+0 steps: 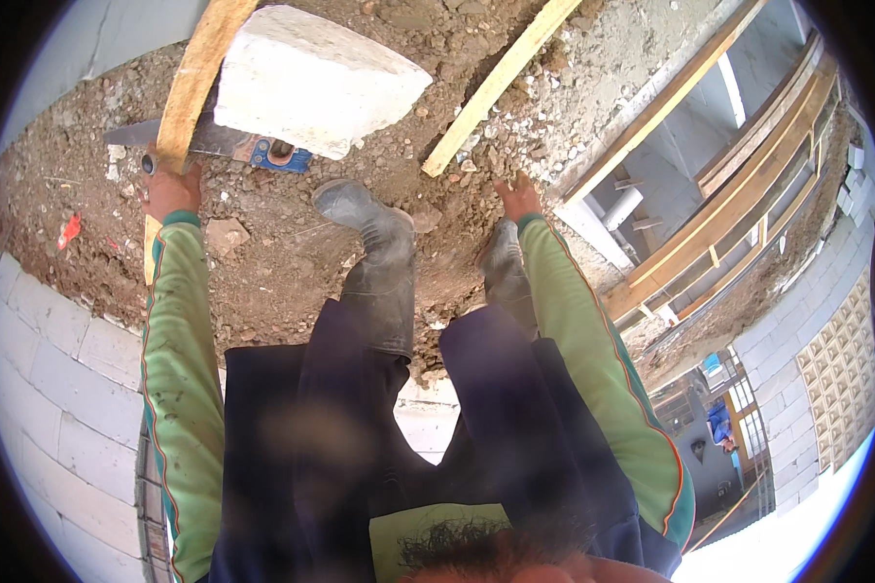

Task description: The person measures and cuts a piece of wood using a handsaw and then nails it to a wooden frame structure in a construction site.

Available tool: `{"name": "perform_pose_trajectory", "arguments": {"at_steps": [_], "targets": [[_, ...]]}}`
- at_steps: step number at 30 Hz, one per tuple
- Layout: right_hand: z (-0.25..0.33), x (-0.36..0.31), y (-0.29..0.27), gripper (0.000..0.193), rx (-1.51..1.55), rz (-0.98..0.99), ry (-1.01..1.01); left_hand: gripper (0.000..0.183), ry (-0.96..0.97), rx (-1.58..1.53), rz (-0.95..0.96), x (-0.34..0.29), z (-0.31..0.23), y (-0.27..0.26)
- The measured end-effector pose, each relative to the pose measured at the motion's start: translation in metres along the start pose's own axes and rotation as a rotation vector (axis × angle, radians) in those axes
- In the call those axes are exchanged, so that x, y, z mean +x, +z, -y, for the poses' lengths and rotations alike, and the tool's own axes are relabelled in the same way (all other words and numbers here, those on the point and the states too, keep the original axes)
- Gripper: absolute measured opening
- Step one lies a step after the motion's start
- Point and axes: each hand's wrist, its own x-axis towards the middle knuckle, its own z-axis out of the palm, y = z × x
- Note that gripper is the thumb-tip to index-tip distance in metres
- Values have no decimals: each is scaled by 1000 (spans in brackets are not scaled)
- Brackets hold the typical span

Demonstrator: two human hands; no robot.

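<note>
My left hand [172,194] is closed around a narrow wooden plank [196,83] that runs from the far edge down past my wrist. A dark, round-ended object [148,163] sticks out beside its fingers; I cannot tell what it is. Just beyond that hand lies a handsaw [278,155] with a blue handle, its blade passing under the plank. A large white block [316,83] rests on the soil beside the saw. My right hand [520,198] holds nothing, its fingers apart over the loose rubble near my right boot [506,267].
Another wooden strip [496,92] lies on the dirt ahead. To the right, timber boards [719,233] frame a recess with a white pipe [622,208]. A pale block wall [87,389] stands at the left. Far right, a person in blue [720,426] is visible.
</note>
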Motion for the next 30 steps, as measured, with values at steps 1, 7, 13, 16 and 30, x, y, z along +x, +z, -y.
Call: {"name": "perform_pose_trajectory", "arguments": {"at_steps": [1, 7, 13, 16, 30], "targets": [[16, 16, -2, 94, 61, -33, 39, 90, 20, -17, -108, 2, -16, 12], [79, 153, 43, 107, 522, -210, -60, 89, 143, -108, -433, 57, -5, 67], [-5, 89, 9, 53, 1731, -262, -110, 76, 210, 64, -274, 50, -51, 72], [-77, 19, -16, 54, 1889, -399, 75, 71, 259, 149, -206, 46, -66, 61], [-371, 5, -54, 90, 1296, -589, 934, 87, 164, 284, -236, 1, -69, 26]]}}
